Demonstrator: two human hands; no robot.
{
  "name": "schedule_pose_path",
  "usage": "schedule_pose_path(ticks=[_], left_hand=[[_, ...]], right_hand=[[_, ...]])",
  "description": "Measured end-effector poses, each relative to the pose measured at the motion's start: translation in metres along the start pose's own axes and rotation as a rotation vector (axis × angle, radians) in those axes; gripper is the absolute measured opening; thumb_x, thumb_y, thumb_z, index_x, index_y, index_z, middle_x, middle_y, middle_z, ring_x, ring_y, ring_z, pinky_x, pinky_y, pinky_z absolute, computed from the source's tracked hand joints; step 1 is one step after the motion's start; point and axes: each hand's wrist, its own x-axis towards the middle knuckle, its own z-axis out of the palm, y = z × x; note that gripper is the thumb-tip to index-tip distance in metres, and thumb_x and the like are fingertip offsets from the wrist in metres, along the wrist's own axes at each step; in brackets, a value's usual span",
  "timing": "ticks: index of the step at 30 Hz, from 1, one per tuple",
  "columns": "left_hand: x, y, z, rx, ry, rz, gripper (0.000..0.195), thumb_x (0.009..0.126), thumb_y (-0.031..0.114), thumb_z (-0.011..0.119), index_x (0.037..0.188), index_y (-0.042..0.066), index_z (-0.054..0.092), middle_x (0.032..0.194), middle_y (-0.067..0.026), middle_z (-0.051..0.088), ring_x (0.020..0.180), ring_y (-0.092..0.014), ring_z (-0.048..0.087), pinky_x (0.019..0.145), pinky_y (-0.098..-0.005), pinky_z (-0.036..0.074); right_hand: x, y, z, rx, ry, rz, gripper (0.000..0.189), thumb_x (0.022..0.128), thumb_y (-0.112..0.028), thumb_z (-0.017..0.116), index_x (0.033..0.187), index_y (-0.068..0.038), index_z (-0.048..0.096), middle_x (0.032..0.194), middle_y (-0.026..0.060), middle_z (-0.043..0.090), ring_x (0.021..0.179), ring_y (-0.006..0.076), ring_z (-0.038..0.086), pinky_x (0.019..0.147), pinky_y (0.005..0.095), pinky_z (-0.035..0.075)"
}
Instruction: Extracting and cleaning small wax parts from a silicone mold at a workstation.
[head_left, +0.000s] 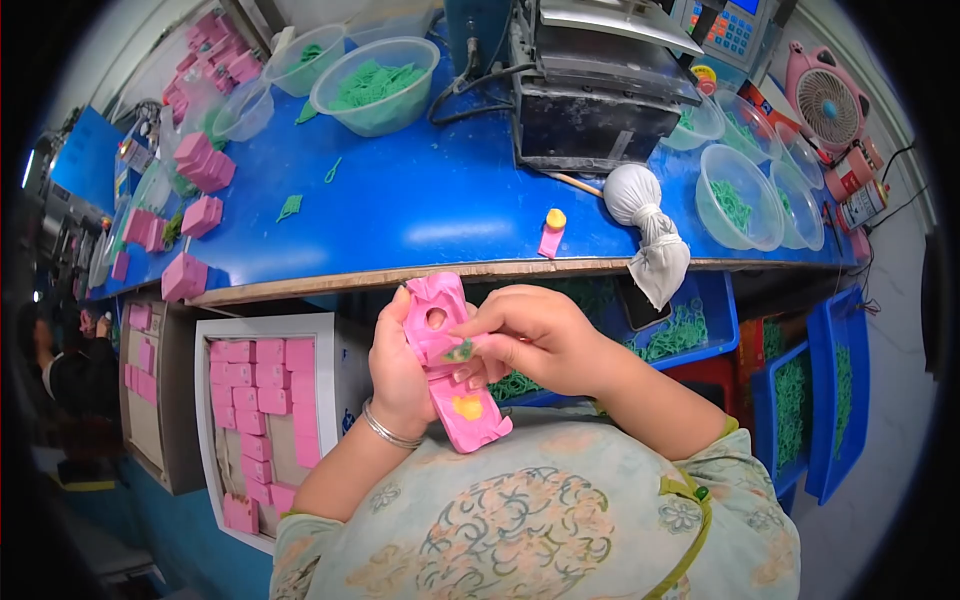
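My left hand (397, 360) holds an unfolded pink box (472, 431) above my lap, its thumb along the upper half. That upper half has a round opening, with what looks like a fingertip showing through it. A yellow patch (468, 406) lies in the lower half. My right hand (536, 341) reaches over the middle of the box, thumb and index finger pinching a small green-and-pink piece (457, 351) whose exact kind I cannot tell. On the table just beyond lies a pink strip with a yellow knob (553, 225).
A blue table (420, 187) carries a black-sided press-like machine (592, 120), a tied white cloth bag (634, 195) and a bowl of green pieces (375, 82). Pink boxes fill a carton (262, 330) at lower left. Blue trays (844, 390) stand at right. Another person's arm shows far left.
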Motion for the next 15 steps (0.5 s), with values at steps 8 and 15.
schedule_pose_path(ticks=[8,15], left_hand=[[0.007,-0.001,-0.005,-0.002,-0.010,0.043,0.061,0.091,0.050,0.025,0.097,-0.005,0.051,0.072,-0.0111,0.054,0.046,-0.017,0.047,0.046,-0.0291,0.041],[0.010,-0.002,-0.022,-0.114,-0.056,-0.006,0.060,0.091,0.049,0.025,0.098,-0.005,0.051,0.073,-0.0097,0.053,0.045,-0.015,0.044,0.045,-0.0304,0.039]], right_hand=[[-0.003,0.028,0.011,0.772,0.230,0.337,0.015,0.092,-0.014,0.048,0.089,-0.001,0.042,0.073,0.0142,0.060,0.062,0.0161,0.062,0.052,0.0229,0.046],[-0.003,0.027,0.012,0.688,0.239,0.477,0.017,0.090,-0.015,0.052,0.098,-0.002,0.045,0.079,0.0091,0.057,0.055,0.0068,0.046,0.050,0.0199,0.037]])
